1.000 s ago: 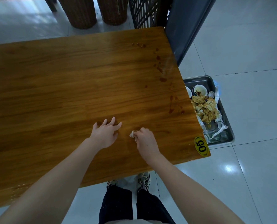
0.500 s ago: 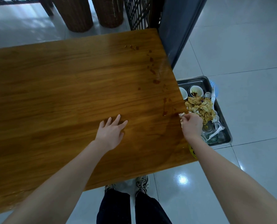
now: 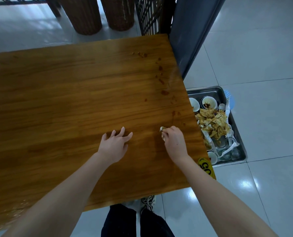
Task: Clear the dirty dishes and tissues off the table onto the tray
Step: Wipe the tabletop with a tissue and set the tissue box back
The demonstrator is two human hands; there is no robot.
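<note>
On the table (image 3: 74,100), near right: my right hand (image 3: 174,141), fingers curled round a crumpled tissue (image 3: 162,134), pressed down, likely wiping stains (image 3: 164,92); my left hand (image 3: 115,142) flat, spread, bracing; loaded tray (image 3: 241,147) beyond, right.

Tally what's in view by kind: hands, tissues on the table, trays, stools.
Hands: 2, left hand and right hand
Tissue on table: 1, pinched in right hand
Tray: 1
Stools: 2
Total: 6
</note>
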